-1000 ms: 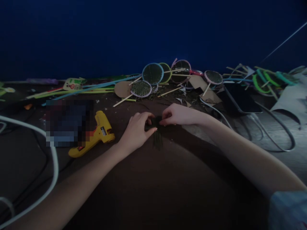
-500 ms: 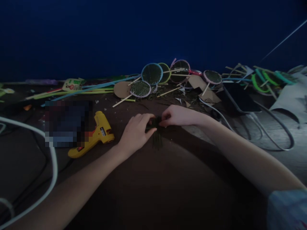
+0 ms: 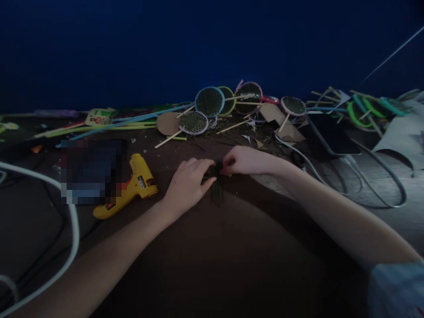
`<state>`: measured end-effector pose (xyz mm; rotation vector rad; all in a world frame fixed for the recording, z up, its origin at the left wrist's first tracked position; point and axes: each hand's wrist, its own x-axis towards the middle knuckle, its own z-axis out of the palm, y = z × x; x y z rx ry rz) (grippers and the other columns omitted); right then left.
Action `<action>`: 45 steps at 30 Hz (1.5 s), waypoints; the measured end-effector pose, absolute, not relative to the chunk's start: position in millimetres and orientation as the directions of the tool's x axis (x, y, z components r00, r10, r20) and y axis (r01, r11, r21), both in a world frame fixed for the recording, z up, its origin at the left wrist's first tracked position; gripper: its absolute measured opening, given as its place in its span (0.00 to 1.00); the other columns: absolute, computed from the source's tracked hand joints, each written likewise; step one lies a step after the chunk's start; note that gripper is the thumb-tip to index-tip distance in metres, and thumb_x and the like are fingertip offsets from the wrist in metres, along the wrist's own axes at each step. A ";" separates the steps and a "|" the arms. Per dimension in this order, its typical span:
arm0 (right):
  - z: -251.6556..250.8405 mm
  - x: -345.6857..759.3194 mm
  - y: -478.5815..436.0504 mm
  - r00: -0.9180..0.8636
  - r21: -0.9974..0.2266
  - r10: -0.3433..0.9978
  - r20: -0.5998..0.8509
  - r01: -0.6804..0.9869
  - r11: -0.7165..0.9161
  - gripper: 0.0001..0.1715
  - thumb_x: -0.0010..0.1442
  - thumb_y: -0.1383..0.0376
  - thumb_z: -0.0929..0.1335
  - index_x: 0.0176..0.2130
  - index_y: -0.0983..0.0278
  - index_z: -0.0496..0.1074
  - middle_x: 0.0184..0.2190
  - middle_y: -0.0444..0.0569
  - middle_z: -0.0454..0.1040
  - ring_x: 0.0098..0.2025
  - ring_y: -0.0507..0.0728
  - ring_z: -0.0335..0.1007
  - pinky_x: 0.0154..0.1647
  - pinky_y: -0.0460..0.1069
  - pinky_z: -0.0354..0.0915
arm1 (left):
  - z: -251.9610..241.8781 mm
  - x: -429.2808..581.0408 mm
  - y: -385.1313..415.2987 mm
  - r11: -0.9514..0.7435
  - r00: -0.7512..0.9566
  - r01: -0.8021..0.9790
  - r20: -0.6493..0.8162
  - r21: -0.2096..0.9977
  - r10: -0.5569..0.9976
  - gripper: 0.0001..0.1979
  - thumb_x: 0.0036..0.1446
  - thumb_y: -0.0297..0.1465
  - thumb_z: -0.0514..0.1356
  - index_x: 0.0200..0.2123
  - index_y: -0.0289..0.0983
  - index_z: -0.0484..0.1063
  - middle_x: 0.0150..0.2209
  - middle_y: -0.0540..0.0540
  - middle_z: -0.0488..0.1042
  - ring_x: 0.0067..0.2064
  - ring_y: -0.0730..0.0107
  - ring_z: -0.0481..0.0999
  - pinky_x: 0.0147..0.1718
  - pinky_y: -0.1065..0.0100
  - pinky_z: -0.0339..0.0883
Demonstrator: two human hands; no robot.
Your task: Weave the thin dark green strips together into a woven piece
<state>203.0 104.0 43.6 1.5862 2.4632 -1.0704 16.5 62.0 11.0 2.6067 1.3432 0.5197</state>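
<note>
On the dark tabletop, a small piece woven from dark green strips [image 3: 217, 193] lies between my two hands, its loose strip ends fanning toward me. My left hand [image 3: 190, 183] grips its left edge between thumb and fingers. From the other side, the fingertips of my right hand [image 3: 240, 160] pinch the strips near the top right. Both hands cover much of the weave, so its full outline is hidden. Left of my left hand lies a yellow glue gun [image 3: 141, 181], apart from it.
Round fans with woven centres and stick handles, such as a blue-rimmed fan [image 3: 210, 102], line the back beside a cardboard disc [image 3: 168, 124]. A phone [image 3: 333, 134] with cables lies right. A white cable [image 3: 75, 221] curves at left, near a pixelated patch.
Hardly anything differs. Both hands keep their hold on the green strips, and my right hand's fingers have shifted very slightly.
</note>
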 end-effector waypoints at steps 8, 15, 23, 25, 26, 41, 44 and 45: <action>44.8 201.9 102.7 -0.467 -0.503 0.796 -0.385 0.829 0.244 0.11 0.47 0.58 0.66 0.23 0.63 0.72 0.17 0.42 0.66 0.22 0.50 0.61 0.24 0.47 0.52 | 8.6 16.6 62.8 -0.609 0.547 0.734 0.270 0.301 0.792 0.10 0.55 0.28 0.60 0.41 0.37 0.66 0.35 0.47 0.71 0.39 0.63 0.70 0.36 0.65 0.60; 44.8 202.8 103.3 -0.447 -0.506 0.816 -0.366 0.832 0.229 0.12 0.48 0.58 0.66 0.23 0.64 0.71 0.17 0.42 0.65 0.21 0.49 0.57 0.23 0.46 0.50 | 7.4 15.4 62.3 -0.630 0.554 0.735 0.314 0.251 0.771 0.10 0.55 0.30 0.60 0.41 0.36 0.65 0.36 0.46 0.71 0.40 0.61 0.69 0.37 0.63 0.60; 42.4 201.9 102.1 -0.442 -0.459 0.837 -0.323 0.847 0.270 0.14 0.49 0.56 0.66 0.23 0.63 0.70 0.18 0.43 0.66 0.22 0.50 0.59 0.24 0.47 0.51 | 8.9 16.0 61.8 -0.613 0.543 0.722 0.285 0.322 0.790 0.10 0.55 0.28 0.60 0.40 0.36 0.64 0.36 0.46 0.71 0.40 0.63 0.70 0.38 0.64 0.62; 42.5 201.3 101.9 -0.435 -0.451 0.838 -0.330 0.852 0.265 0.13 0.49 0.55 0.66 0.23 0.63 0.70 0.18 0.43 0.66 0.22 0.50 0.59 0.24 0.47 0.51 | 8.2 15.6 61.8 -0.616 0.544 0.720 0.292 0.319 0.787 0.10 0.55 0.28 0.60 0.40 0.36 0.64 0.37 0.46 0.71 0.41 0.62 0.70 0.39 0.63 0.63; 42.6 201.2 101.9 -0.433 -0.450 0.837 -0.334 0.854 0.262 0.13 0.49 0.55 0.66 0.24 0.63 0.70 0.19 0.43 0.67 0.22 0.50 0.60 0.24 0.47 0.51 | 7.5 15.5 61.9 -0.619 0.545 0.715 0.297 0.324 0.784 0.10 0.55 0.28 0.60 0.40 0.36 0.64 0.37 0.46 0.71 0.41 0.61 0.70 0.39 0.63 0.63; 42.5 201.2 103.0 -0.437 -0.434 0.836 -0.333 0.858 0.276 0.14 0.49 0.55 0.66 0.25 0.63 0.72 0.20 0.43 0.68 0.23 0.50 0.61 0.24 0.46 0.51 | 4.2 15.4 63.9 -0.581 0.513 0.686 0.275 0.438 0.813 0.12 0.53 0.26 0.61 0.41 0.37 0.64 0.35 0.48 0.71 0.38 0.65 0.72 0.37 0.64 0.67; 43.0 200.7 102.3 -0.433 -0.430 0.842 -0.323 0.859 0.277 0.13 0.49 0.55 0.67 0.25 0.63 0.71 0.19 0.43 0.67 0.22 0.50 0.60 0.24 0.46 0.51 | 4.8 15.3 63.7 -0.583 0.520 0.660 0.273 0.473 0.809 0.13 0.53 0.24 0.61 0.41 0.37 0.64 0.37 0.47 0.72 0.39 0.67 0.73 0.38 0.65 0.68; 43.1 200.4 102.0 -0.430 -0.430 0.844 -0.322 0.860 0.274 0.13 0.49 0.56 0.67 0.25 0.63 0.71 0.19 0.43 0.67 0.22 0.50 0.60 0.24 0.46 0.51 | 5.3 15.4 63.7 -0.579 0.521 0.655 0.265 0.486 0.812 0.13 0.53 0.24 0.61 0.41 0.37 0.64 0.37 0.47 0.72 0.39 0.67 0.73 0.38 0.65 0.68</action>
